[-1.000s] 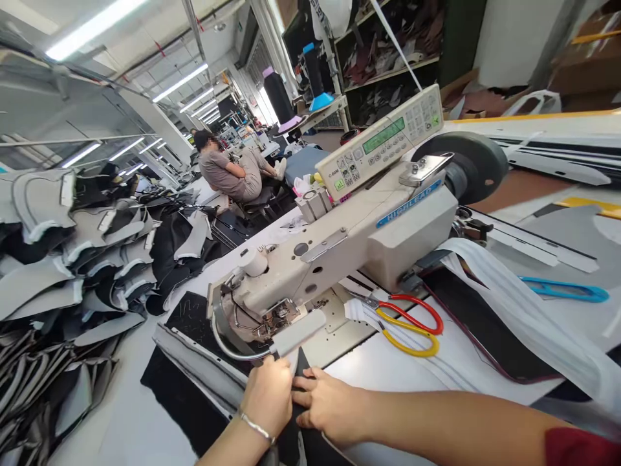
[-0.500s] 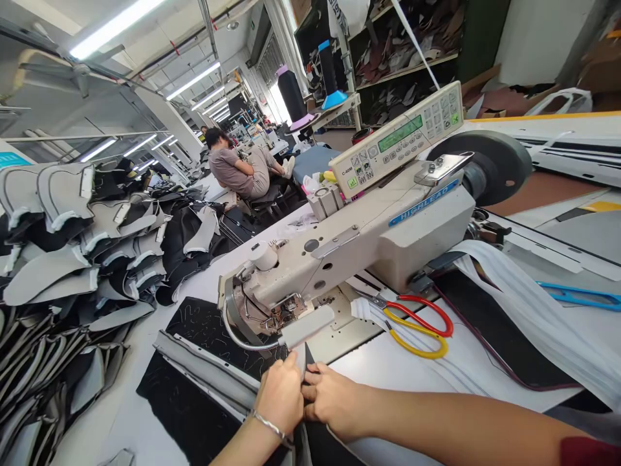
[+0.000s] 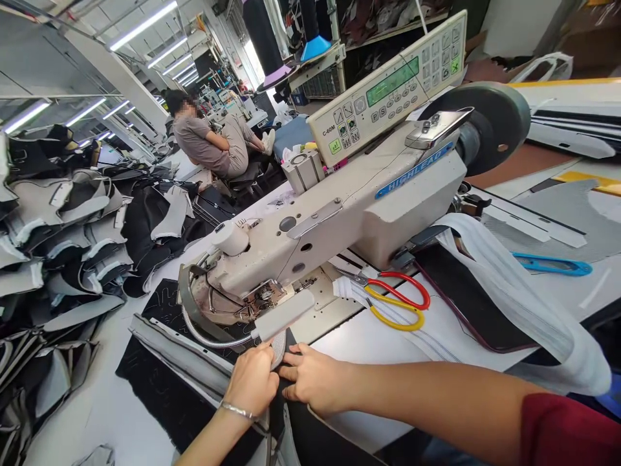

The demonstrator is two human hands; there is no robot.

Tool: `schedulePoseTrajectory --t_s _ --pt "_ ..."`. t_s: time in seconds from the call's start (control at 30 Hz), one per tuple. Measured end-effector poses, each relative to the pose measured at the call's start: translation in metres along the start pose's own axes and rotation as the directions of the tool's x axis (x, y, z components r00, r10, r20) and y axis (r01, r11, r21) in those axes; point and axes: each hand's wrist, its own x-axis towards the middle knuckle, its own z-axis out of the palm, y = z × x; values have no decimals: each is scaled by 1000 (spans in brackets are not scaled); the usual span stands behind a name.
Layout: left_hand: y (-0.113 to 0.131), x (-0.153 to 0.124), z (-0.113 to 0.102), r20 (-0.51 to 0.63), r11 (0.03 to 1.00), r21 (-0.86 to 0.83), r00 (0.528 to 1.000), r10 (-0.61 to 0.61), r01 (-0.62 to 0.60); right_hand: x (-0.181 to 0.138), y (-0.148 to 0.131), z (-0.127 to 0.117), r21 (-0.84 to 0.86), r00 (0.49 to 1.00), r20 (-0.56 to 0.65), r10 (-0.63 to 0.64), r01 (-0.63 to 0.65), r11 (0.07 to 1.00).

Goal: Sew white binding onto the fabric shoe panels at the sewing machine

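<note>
My left hand is closed on a grey and black fabric piece, with the thumb side close to the sewing machine head. Beside it, my right hand lies on the black part of the same piece, its fingers spread and pointing left. The fabric runs down between and under the hands towards the bottom edge. A white bar-shaped lamp on a bent metal tube covers the spot where the needle meets the cloth. Under the machine's left end lies a black stitched panel with a grey strip.
Scissors with red and yellow handles lie right of the machine bed, near white tape and a blue cutter. Piles of grey and black cut pieces fill the left side. A person sits beyond the machine.
The view has shifted, so the machine and hands appear further left and higher. My right hand's fingers have spread a little and moved slightly apart from my left hand.
</note>
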Motion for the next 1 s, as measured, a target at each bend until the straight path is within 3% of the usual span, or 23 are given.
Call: schedulePoseTrajectory --t_s 0.37,0.67,0.83,1.0 --pt "9 9 -3 -36 998 27 998 -47 48 13 16 19 16 999 -41 14 -14 1000" --pt "28 -9 -1 -95 995 100 995 -15 24 17 23 44 98 987 -159 -14 29 995" --pt "28 -28 4 -133 978 207 990 46 -18 16 20 37 153 988 -156 7 17 988" --pt "14 -52 13 -196 966 256 980 12 40 12 11 8 204 998 -55 -4 15 979"
